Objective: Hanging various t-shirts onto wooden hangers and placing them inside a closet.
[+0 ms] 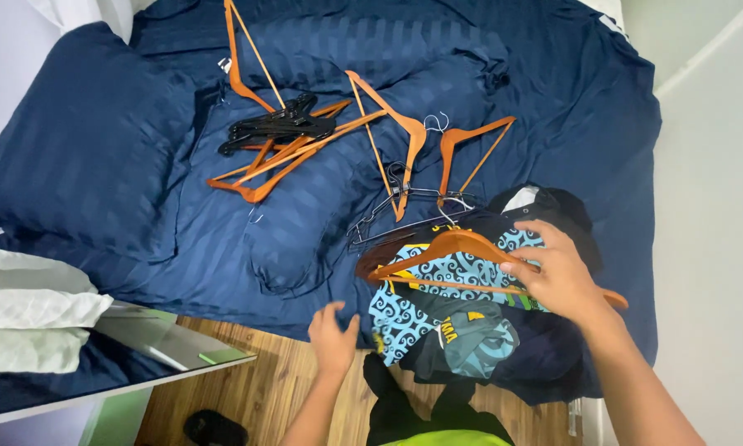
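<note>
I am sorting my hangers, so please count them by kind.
Wooden hanger in the right hand: 1
Other wooden hangers on the bed: at least 5
Black plastic hangers, stacked: at least 3
Metal hangers: at least 1
Total: at least 10

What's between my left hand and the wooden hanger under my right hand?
In the head view, only the patterned teal shirt's edge and dark blue bedding lie between the left hand and the wooden hanger under the right hand.
</note>
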